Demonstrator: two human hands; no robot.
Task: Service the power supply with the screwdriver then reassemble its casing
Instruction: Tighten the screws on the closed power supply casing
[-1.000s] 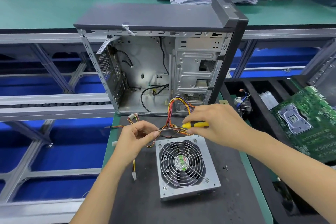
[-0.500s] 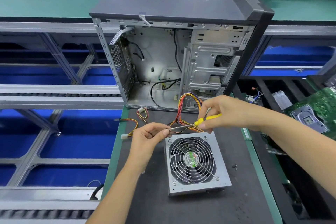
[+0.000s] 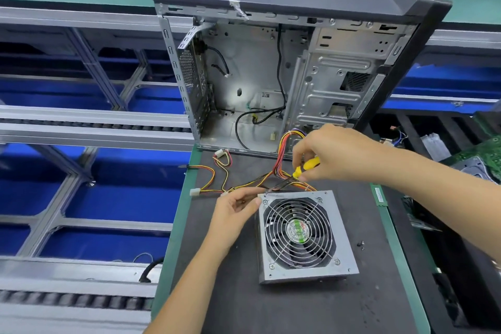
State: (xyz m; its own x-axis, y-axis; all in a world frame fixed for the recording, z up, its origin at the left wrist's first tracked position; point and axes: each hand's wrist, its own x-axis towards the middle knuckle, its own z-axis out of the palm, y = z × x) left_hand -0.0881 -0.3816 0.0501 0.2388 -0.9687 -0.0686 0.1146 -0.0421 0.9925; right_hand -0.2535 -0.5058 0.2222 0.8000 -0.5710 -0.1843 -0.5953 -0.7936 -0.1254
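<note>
Head view is showing the left hand pinching the far left corner of the power supply on the bench. Right hand is gripping the screwdriver; its tip should be sitting straight in the corner screw.

- Your right hand grips the yellow-handled screwdriver, its shaft angled down toward the far-left corner of the power supply.
- Your left hand rests at that same corner, fingers curled against the casing edge.
- The power supply lies fan-up on the dark tabletop.
- Its wire bundle runs behind the unit toward the open computer case, which stands upright at the far edge.
- Two small screws lie just right of the power supply.
</note>
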